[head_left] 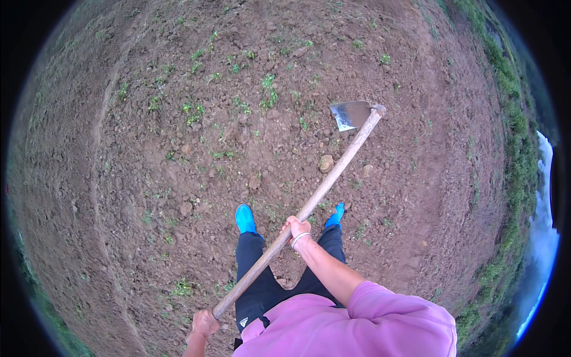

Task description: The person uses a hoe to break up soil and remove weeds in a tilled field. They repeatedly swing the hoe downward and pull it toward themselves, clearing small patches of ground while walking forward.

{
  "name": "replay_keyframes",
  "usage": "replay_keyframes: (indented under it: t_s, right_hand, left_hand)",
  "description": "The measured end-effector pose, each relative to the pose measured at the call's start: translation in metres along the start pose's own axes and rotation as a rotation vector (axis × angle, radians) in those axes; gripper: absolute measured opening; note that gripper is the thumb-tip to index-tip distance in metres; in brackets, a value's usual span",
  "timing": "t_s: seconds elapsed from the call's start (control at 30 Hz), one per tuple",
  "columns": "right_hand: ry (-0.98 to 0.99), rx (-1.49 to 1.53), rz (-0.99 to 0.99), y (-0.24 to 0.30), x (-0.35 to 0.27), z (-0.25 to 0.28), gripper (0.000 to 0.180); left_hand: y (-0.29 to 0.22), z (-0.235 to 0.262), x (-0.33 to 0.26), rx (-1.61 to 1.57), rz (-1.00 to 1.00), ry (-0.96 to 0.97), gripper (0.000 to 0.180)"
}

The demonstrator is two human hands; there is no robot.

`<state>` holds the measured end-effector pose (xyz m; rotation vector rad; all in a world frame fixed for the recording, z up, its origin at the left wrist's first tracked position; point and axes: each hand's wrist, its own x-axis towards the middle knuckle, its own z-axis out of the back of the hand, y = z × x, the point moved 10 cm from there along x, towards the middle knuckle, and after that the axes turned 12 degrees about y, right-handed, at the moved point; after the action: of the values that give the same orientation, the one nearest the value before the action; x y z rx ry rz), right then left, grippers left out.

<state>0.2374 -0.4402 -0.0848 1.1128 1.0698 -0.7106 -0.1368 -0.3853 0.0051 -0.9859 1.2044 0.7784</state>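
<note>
I stand on bare brown soil (148,196), clodded and crumbly, out in the open with no walls around me. Small green weeds (269,95) dot the ground ahead, thickest in a loose band beyond my feet, and a few stones lie among the clods; the largest stone (325,162) sits just beside the line of my tool's shaft. A faint furrow line curves down the left part of the field. Along the right edge runs a strip of green grass (511,154), and beyond it something pale and white (544,220) that I cannot make out. I see no packages, labels or signs.

My right hand (296,229) has its fingers wrapped fully around the middle of the wooden handle (333,175) of a hoe, a light band at the wrist. My left hand (205,323) has its fingers closed around the handle's near end, low by my hip. The handle slants up and to the right from my hands. The metal blade (351,115) is at the far end, ahead and to my right, its flat grey face turned leftward; I cannot tell whether it touches the soil.

My blue shoes (244,218) are planted on the dirt below the shaft, dark trousers and a pink shirt (369,324) beneath.
</note>
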Motion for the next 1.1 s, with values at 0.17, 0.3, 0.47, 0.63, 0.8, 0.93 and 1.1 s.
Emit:
replay_keyframes:
  t_s: [0.17, 0.3, 0.47, 0.63, 0.8, 0.93, 1.1]
  right_hand:
    - [0.004, -0.033, 0.511, 0.141, 0.064, 0.006, 0.012]
    - [-0.040, -0.186, 0.307, 0.140, 0.100, 0.017, 0.008]
    - [-0.124, -0.313, 0.392, 0.123, 0.055, 0.013, 0.009]
    - [-0.106, -0.290, 0.089, -0.025, -0.044, -0.013, 0.021]
    - [0.075, -0.142, -0.070, -0.095, -0.092, -0.071, 0.012]
    - [0.213, 0.061, -0.055, -0.051, -0.083, -0.088, 0.010]
    - [0.303, 0.091, -0.141, -0.022, -0.078, -0.087, 0.008]
  left_hand:
    - [-0.122, 0.103, 0.063, -0.165, -0.256, -0.116, 0.027]
    - [-0.215, 0.115, 0.080, -0.512, -0.382, 0.152, 0.022]
    - [-0.194, 0.073, 0.060, -0.595, -0.327, 0.384, 0.026]
    - [-0.056, 0.037, -0.029, -0.404, -0.167, 0.381, 0.030]
    - [0.036, 0.071, -0.092, -0.212, 0.050, 0.293, 0.022]
    - [0.007, 0.127, -0.101, -0.018, -0.009, 0.069, 0.022]
    - [-0.030, 0.147, -0.126, -0.021, -0.027, 0.092, 0.024]
